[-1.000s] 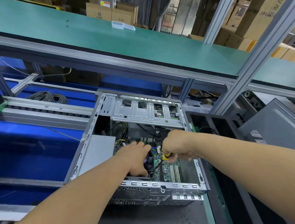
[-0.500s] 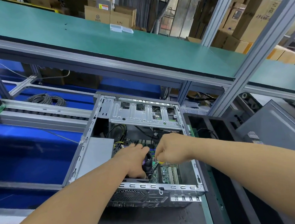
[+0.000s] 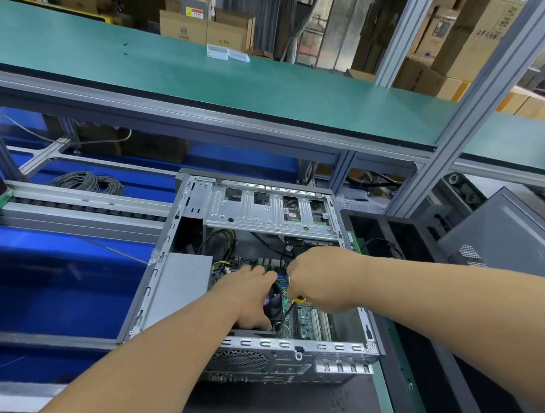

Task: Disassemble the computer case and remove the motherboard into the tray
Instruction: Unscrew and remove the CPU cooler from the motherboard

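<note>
Yellow-handled screwdriver (image 3: 298, 304) now steeper in gripping right hand (image 3: 320, 279); left hand (image 3: 249, 294) still flat, open.

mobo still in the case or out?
In. The motherboard lies inside the open computer case, under both hands; right hand holds a screwdriver on it.

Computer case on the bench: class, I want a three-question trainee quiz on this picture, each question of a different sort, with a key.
1. True or false: the computer case lies open with the motherboard inside.
2. Which hand grips the yellow-handled screwdriver? A) left hand B) right hand
3. Fill in: the left hand rests on the black cooler ____.

Key: 1 true; 2 B; 3 fan.
</note>
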